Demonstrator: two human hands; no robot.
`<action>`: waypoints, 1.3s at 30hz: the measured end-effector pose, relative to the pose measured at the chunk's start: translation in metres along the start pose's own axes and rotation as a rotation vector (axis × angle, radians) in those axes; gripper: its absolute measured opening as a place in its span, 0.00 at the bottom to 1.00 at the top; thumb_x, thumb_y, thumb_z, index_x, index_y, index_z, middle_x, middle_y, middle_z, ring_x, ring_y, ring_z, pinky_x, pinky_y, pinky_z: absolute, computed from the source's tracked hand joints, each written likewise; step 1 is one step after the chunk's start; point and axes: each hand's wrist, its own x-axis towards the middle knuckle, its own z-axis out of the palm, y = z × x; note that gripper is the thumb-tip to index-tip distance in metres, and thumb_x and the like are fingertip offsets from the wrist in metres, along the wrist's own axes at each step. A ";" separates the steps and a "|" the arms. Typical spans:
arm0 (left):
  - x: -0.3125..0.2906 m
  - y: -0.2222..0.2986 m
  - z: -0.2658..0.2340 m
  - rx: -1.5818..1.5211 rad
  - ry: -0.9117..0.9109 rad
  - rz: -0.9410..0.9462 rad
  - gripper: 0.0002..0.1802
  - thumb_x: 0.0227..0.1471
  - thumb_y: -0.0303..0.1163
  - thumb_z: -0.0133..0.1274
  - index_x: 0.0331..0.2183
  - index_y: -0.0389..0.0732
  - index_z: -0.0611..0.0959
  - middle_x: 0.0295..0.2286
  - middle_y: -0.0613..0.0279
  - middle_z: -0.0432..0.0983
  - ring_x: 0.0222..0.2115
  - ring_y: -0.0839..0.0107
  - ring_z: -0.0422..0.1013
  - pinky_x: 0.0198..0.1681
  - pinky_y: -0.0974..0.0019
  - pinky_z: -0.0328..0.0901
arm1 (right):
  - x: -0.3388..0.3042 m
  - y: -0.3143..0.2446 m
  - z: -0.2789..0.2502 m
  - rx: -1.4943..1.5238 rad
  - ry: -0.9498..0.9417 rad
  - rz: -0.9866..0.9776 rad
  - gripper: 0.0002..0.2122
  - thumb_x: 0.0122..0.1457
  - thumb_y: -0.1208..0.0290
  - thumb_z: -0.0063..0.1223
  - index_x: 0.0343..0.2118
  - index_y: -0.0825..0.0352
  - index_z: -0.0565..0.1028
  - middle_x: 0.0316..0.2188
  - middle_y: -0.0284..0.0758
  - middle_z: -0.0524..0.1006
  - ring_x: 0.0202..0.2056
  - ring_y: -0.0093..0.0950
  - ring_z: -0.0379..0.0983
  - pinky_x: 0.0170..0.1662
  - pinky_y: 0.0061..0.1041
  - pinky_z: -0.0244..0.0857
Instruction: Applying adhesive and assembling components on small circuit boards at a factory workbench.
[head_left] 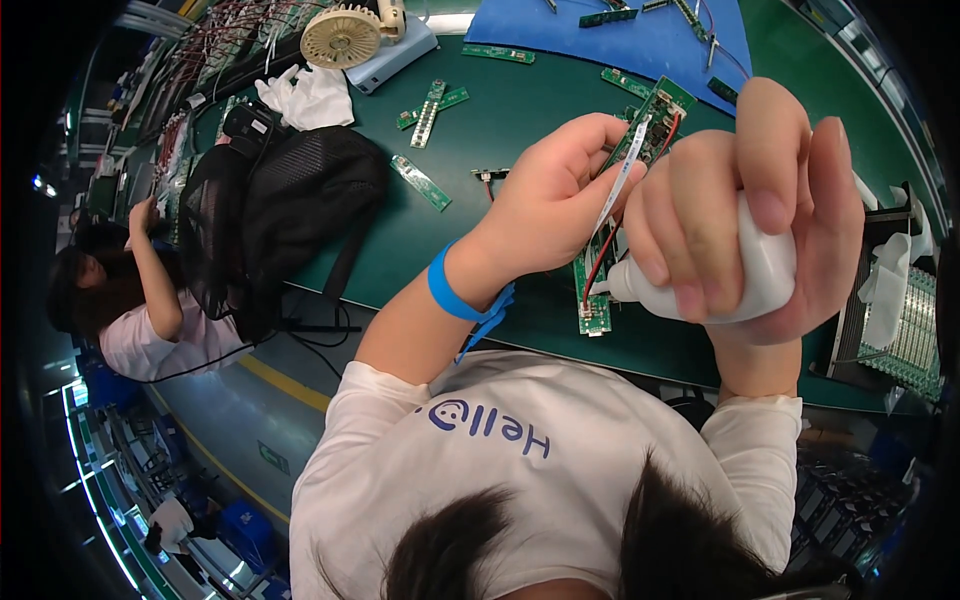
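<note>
Far left, a seated co-worker (165,320) had one arm raised. Next along, a black bag (330,185) slumped over the bench (345,262), white gloves (310,97) beyond it. Several loose boards lay between bag and hands, one small board (421,183) slanting on the green top.

Left hand (555,195): pinching the long circuit board (594,316) between thumb and fingers, above the near part of the bench, a white strip (622,170) lying along it. Couldn't tell whether the board's near end rested on anything. Right hand (740,220): fingers wrapped around a white bottle (765,265), its nozzle at the board's near end; contact not clear.

Risks, my judgement: a hard squeeze could push out too much of whatever the bottle held. The nozzle sat close to the red wire (602,260), so a sideways slip might snag it. A slack left pinch could let the board twist.

Board's long axis ran steeply, far end up and to the right, near end toward the wearer and slightly left. Bottle lay nearly level, nozzle pointing left.

Far right, a rack of green panels (905,325).
</note>
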 end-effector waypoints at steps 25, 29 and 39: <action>0.004 -0.002 -0.018 1.143 0.574 0.541 0.12 0.44 0.22 0.47 0.34 0.37 0.68 0.20 0.51 0.69 0.20 0.54 0.67 0.21 0.60 0.63 | 0.001 0.006 -0.024 -0.343 -0.159 -0.166 0.14 0.59 0.56 0.27 0.22 0.57 0.59 0.13 0.29 0.66 0.16 0.22 0.61 0.28 0.21 0.56; 0.005 -0.003 -0.023 1.175 0.597 0.623 0.12 0.45 0.24 0.49 0.36 0.35 0.71 0.20 0.57 0.71 0.14 0.72 0.66 0.17 0.73 0.61 | 0.005 0.016 -0.033 -0.293 -0.097 -0.113 0.16 0.60 0.55 0.22 0.22 0.59 0.58 0.13 0.32 0.66 0.16 0.23 0.60 0.27 0.22 0.56; 0.001 0.000 -0.017 1.116 0.545 0.602 0.13 0.42 0.22 0.48 0.34 0.35 0.68 0.23 0.52 0.69 0.22 0.56 0.68 0.23 0.60 0.64 | 0.004 0.022 -0.029 -0.447 -0.139 -0.117 0.15 0.60 0.58 0.20 0.22 0.59 0.56 0.11 0.31 0.65 0.14 0.22 0.59 0.25 0.21 0.56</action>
